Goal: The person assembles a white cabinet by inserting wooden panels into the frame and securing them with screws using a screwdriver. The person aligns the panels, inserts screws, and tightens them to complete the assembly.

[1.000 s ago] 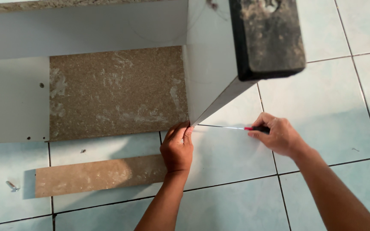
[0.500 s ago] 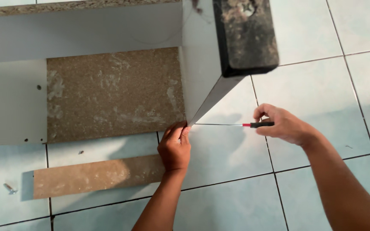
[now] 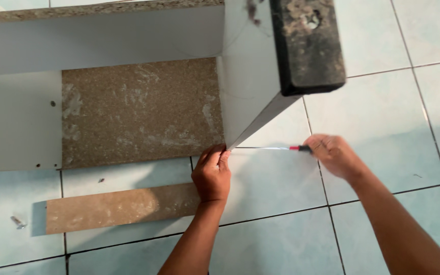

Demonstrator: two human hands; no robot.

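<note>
A white chipboard cabinet [image 3: 250, 76] lies on its side on a pale tiled floor. My left hand [image 3: 212, 173] pinches at the lower front corner of its upright side panel, fingertips touching the panel's edge. My right hand [image 3: 332, 154] grips a screwdriver [image 3: 276, 148] with a red and black handle. Its thin metal shaft lies level and points left, with the tip at the same corner by my left fingers. What the fingers hold there is too small to see.
A bare brown chipboard panel [image 3: 138, 112] forms the cabinet's inner face. A loose chipboard strip [image 3: 113, 208] lies on the tiles below it. A small screw [image 3: 17, 222] rests at the far left. A dark block [image 3: 309, 43] caps the side panel's end.
The view has shifted slightly. Both hands stay at the panel's corner, the screwdriver still pointing left at it; my right hand has barely moved.
</note>
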